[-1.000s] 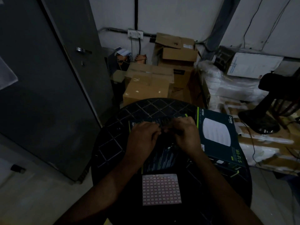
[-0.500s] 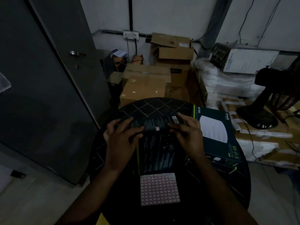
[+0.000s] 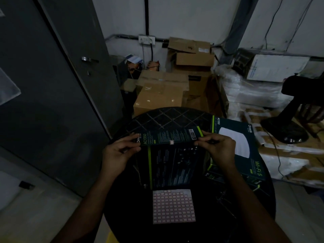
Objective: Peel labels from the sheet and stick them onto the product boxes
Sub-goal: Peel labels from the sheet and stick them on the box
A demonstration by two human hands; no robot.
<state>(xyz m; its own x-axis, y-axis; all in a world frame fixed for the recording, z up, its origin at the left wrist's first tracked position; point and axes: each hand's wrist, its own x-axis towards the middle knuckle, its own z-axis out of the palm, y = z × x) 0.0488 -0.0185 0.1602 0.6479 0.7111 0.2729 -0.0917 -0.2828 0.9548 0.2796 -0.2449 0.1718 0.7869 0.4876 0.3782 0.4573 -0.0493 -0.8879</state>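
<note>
very dim light; fine print on the boxes unreadable, only "ac1350" and "omada" legible. person's arms enter from 6 o'clock, cut off by the lower frame edge. round dark table (image 3: 168, 118) w/ diamond pattern, its near rim lost in shadow.

product box (image 3: 172, 162) at table centre, tipped so its narrow side panel faces the camera. left hand (image 3: 119, 151) at 9 o'clock of the box, fingers curled round the panel's left end, thumb on top. right hand (image 3: 219, 146) at 3 o'clock, fingers pinching the panel's right end by the barcode; fingertips partly lost in the dark. one small pale label (image 3: 171, 142) stuck on the panel's lower edge, midway btwn the hands.

label sheet (image 3: 174, 206) flat on table at 6 o'clock of the box, just beside it; grid of pink-outlined labels.

second product box (image 3: 245, 148) at 3 o'clock, partly hidden behind the right hand, white disc printed on its face.

cardboard cartons (image 3: 161, 92) stacked at 12 o'clock beyond the table, contents not visible. grey door (image 3: 52, 85) at 9 o'clock.
</note>
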